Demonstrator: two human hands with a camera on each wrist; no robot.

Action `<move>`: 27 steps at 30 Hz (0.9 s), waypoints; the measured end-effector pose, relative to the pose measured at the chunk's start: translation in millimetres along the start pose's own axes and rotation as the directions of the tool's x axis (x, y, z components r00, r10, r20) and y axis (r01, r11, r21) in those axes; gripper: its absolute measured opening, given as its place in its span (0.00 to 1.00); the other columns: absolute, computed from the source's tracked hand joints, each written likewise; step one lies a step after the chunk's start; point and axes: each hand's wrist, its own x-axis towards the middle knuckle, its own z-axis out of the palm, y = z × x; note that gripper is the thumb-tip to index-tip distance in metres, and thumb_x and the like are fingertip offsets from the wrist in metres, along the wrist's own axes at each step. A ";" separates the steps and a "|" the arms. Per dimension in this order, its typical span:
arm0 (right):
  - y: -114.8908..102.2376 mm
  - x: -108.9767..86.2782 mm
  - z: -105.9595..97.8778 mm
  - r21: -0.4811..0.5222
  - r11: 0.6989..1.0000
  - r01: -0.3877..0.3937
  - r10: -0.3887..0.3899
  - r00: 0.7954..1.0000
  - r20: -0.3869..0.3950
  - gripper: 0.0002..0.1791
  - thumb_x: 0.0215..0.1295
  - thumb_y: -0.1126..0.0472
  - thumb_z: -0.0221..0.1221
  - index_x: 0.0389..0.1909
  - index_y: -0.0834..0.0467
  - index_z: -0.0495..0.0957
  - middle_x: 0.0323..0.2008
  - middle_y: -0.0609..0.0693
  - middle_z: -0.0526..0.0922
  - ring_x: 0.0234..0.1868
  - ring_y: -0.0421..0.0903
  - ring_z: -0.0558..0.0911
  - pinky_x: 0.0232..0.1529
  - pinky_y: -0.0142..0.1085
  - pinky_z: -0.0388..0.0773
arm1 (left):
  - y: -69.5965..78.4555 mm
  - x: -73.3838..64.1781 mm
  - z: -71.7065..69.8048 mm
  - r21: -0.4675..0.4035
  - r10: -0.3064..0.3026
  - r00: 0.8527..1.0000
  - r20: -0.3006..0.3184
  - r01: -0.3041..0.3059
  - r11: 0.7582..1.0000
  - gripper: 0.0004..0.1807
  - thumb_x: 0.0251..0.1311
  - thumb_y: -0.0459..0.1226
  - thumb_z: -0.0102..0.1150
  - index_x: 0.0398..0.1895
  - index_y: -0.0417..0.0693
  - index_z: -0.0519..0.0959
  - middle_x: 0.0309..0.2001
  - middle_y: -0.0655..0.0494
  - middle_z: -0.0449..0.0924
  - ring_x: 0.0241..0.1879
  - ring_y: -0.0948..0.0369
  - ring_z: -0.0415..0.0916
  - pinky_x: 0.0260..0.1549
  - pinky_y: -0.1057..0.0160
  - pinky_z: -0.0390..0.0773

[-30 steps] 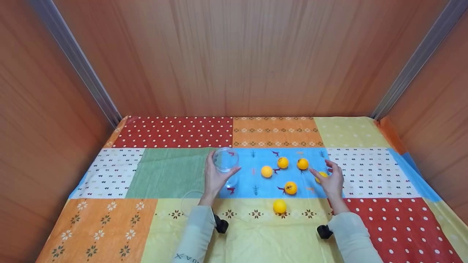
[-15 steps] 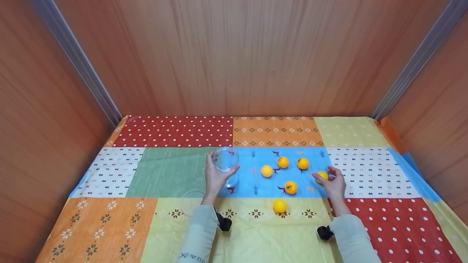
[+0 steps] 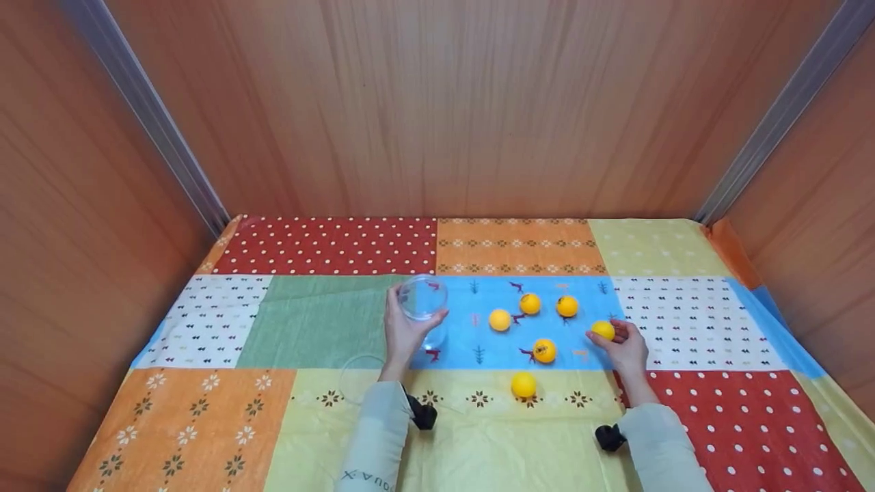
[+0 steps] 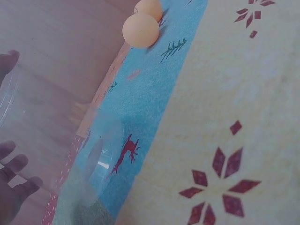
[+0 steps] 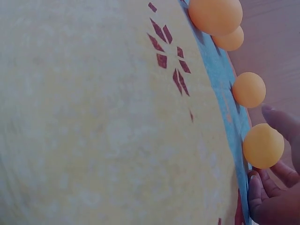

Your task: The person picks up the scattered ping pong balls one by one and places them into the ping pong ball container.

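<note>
My left hand (image 3: 405, 335) grips a clear plastic jar (image 3: 424, 301) around its side, the jar standing upright with its round mouth up. In the left wrist view, fingertips show through and beside the see-through wall (image 4: 56, 136). My right hand (image 3: 629, 352) pinches an orange-yellow table tennis ball (image 3: 602, 331) at the right end of the blue patch. From the right wrist, thumb and fingers show on either side of that ball (image 5: 263, 146). Several more such balls lie loose between the hands, one (image 3: 500, 320) nearest the jar and another (image 3: 523, 385) nearest the body.
A thin, clear round lid (image 3: 361, 379) lies on the patchwork cloth (image 3: 478, 444) by the left forearm. Wood-grain panels (image 3: 437, 109) rise behind the table and on both sides. Black wrist cameras (image 3: 610, 437) sit under the sleeves.
The right hand has come down and right onto the rightmost ball, and its spread thumb and fingers have closed around it. The left hand and jar have stayed put.
</note>
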 end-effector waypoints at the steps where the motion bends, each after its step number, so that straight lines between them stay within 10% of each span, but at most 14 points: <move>1: -0.3 0.0 0.1 0.000 1.000 -0.004 0.004 1.000 0.004 0.34 0.53 0.57 0.62 0.57 0.68 0.60 0.51 0.64 0.66 0.50 0.56 0.67 0.54 0.43 0.63 | 0.3 0.2 -0.1 -0.002 0.000 1.000 0.000 0.000 1.000 0.45 0.31 0.51 0.72 0.53 0.48 0.60 0.53 0.44 0.66 0.53 0.47 0.64 0.49 0.48 0.66; 27: -2.2 -6.4 -1.1 -0.023 1.000 0.017 -0.016 0.999 0.044 0.31 0.56 0.55 0.59 0.56 0.66 0.62 0.50 0.63 0.67 0.48 0.54 0.68 0.51 0.38 0.66 | 0.6 -0.7 1.1 0.035 -0.003 1.000 -0.001 0.003 0.999 0.45 0.31 0.52 0.72 0.53 0.48 0.59 0.53 0.44 0.66 0.53 0.48 0.64 0.49 0.48 0.66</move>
